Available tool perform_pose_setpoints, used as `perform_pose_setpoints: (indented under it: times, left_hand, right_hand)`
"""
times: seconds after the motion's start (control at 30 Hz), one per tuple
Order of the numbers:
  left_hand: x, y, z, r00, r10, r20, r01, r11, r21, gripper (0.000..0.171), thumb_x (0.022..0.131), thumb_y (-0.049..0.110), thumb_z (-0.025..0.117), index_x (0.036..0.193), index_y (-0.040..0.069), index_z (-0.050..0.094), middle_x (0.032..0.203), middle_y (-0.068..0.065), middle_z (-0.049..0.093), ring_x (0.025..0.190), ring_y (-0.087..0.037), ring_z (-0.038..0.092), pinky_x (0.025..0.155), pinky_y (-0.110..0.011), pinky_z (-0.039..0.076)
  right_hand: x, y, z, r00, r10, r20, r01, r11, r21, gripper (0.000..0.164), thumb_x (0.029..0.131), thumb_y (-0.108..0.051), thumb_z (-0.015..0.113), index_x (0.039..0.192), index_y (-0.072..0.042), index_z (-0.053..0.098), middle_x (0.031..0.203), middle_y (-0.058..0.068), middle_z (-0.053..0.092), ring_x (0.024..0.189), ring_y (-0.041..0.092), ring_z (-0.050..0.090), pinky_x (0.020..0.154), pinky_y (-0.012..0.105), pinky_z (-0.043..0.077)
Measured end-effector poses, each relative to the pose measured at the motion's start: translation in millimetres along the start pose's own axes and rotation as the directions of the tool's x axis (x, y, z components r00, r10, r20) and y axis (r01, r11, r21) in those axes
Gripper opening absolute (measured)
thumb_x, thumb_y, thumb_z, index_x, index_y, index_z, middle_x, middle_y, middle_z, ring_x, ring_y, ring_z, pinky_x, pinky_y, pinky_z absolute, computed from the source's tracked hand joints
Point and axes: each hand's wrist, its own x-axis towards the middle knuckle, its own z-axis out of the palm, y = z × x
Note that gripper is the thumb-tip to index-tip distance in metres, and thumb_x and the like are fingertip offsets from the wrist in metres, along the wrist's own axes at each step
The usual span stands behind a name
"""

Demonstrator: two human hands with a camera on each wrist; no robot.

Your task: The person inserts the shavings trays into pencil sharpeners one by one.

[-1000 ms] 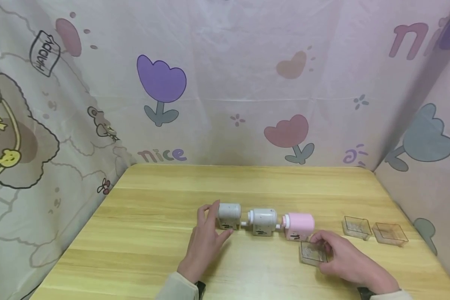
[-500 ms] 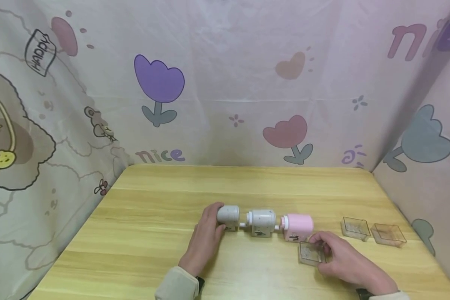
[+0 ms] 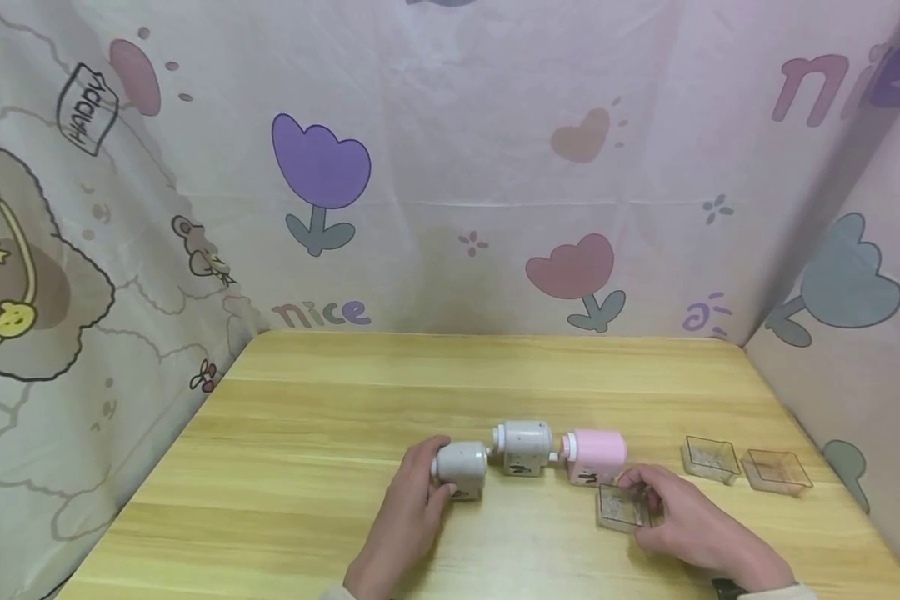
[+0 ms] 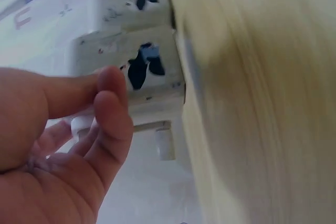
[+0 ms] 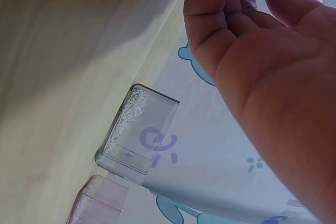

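My left hand (image 3: 408, 508) holds the left end of a speckled grey pencil sharpener (image 3: 462, 468), its thumb in front and fingers behind. In the left wrist view, a dark leaf-like print marks this sharpener (image 4: 152, 72). A second grey sharpener (image 3: 527, 448) stands just behind it to the right, and a pink sharpener (image 3: 598, 454) follows in the row. In front of the pink one, my right hand (image 3: 678, 517) grips a small clear drawer (image 3: 619, 510) by its right side. The right wrist view shows the hand's curled fingers but hides most of that drawer.
A clear grey drawer (image 3: 710, 458) and an orange-tinted drawer (image 3: 777, 472) lie at the right of the wooden table (image 3: 307, 400). Whitish bits show inside the grey one (image 5: 134, 124). A printed curtain (image 3: 450, 167) hangs behind the table and on both sides.
My left hand has drawn the leftmost grey sharpener toward me, out of line with the other two. The right hand and its drawer have stayed in place.
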Motion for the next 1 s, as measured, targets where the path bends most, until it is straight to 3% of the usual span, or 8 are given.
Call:
perform_pose_setpoints:
  times: [0.1, 0.23, 0.53, 0.77, 1.0]
  left_hand:
    - [-8.1, 7.8, 1.3, 0.999, -0.02, 0.031, 0.021, 0.998, -0.054, 0.054, 0.087, 0.009, 0.064, 0.137, 0.014, 0.043, 0.128, -0.006, 0.048, 0.077, -0.008, 0.051, 0.067, -0.025, 0.048]
    - [-13.8, 14.6, 7.3, 0.998, -0.016, 0.058, 0.021, 0.995, -0.1, 0.054, 0.087, 0.009, 0.065, 0.136, 0.015, 0.044, 0.123, -0.004, 0.049, 0.074, -0.006, 0.05, 0.065, -0.024, 0.048]
    - [-18.9, 17.7, 21.7, 0.995, -0.011, 0.098, 0.02, 0.996, -0.087, 0.052, 0.088, 0.01, 0.063, 0.136, 0.017, 0.043, 0.125, -0.005, 0.048, 0.077, -0.005, 0.049, 0.067, -0.024, 0.047]
    - [-19.0, 17.3, 23.0, 0.994, -0.024, 0.107, 0.035, 0.995, -0.096, 0.06, 0.086, 0.014, 0.067, 0.139, 0.02, 0.04, 0.129, -0.004, 0.044, 0.075, -0.003, 0.05, 0.065, -0.023, 0.047]
    - [-22.0, 13.7, 22.5, 0.995, 0.072, 0.071, -0.066, 0.994, -0.088, 0.066, 0.085, 0.014, 0.068, 0.143, 0.029, 0.04, 0.136, -0.003, 0.043, 0.075, -0.001, 0.051, 0.066, -0.022, 0.048]
  right_hand:
    - [-0.1, 0.5, 0.4, 1.0, -0.006, -0.001, 0.006, 1.0, 0.001, 0.054, 0.065, -0.017, 0.078, 0.112, -0.01, 0.054, 0.098, 0.0, 0.052, 0.082, 0.01, 0.046, 0.068, 0.026, 0.045]
    - [-0.5, 1.1, 0.9, 1.0, -0.011, -0.006, 0.011, 1.0, 0.004, 0.054, 0.064, -0.017, 0.078, 0.112, -0.009, 0.054, 0.098, 0.001, 0.052, 0.081, 0.01, 0.046, 0.067, 0.026, 0.045]
    - [-1.1, 0.4, -1.4, 1.0, -0.002, 0.005, 0.002, 1.0, -0.013, 0.053, 0.064, -0.017, 0.078, 0.111, -0.009, 0.054, 0.097, 0.0, 0.052, 0.08, 0.01, 0.046, 0.066, 0.027, 0.045]
    - [-1.5, -0.3, -3.8, 1.0, -0.004, 0.007, 0.004, 1.0, -0.01, 0.053, 0.063, -0.016, 0.076, 0.112, -0.01, 0.055, 0.095, 0.0, 0.052, 0.079, 0.01, 0.045, 0.065, 0.027, 0.044]
    - [-1.8, -4.4, -1.0, 1.0, 0.007, 0.015, -0.007, 1.0, -0.01, 0.055, 0.065, -0.021, 0.079, 0.115, -0.013, 0.056, 0.096, -0.001, 0.052, 0.081, 0.01, 0.046, 0.066, 0.027, 0.045]
